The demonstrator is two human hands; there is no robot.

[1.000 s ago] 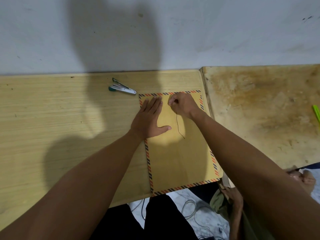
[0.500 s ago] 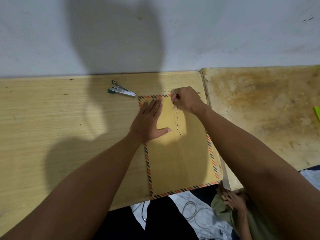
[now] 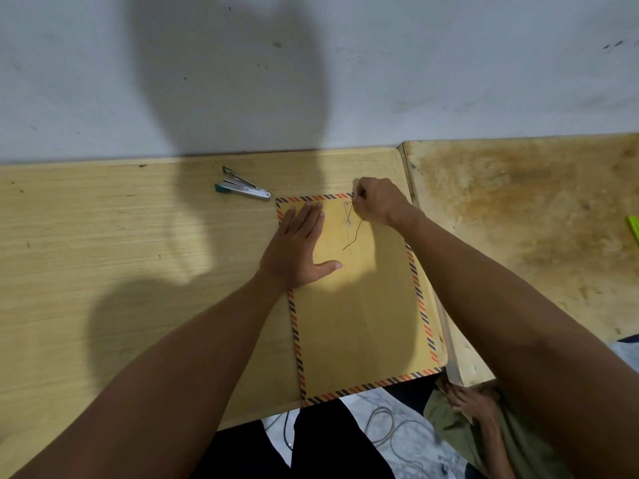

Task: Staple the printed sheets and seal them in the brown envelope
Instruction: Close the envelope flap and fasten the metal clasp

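A brown envelope (image 3: 359, 305) with a striped orange-and-dark border lies flat at the near right corner of the tabletop (image 3: 121, 254), its near edge reaching the tabletop's edge. The left hand (image 3: 297, 250) presses flat on the envelope's far left part, fingers straight and together, thumb spread to the right. The right hand (image 3: 377, 202) sits at the far edge of the envelope, its grip narrow, fingertips pinching a thin dark string (image 3: 354, 233) that runs round two small round fasteners (image 3: 347, 213) and trails loose toward the near side. A stapler (image 3: 242, 190) rests on the tabletop just left of the envelope's far corner, apart from it.
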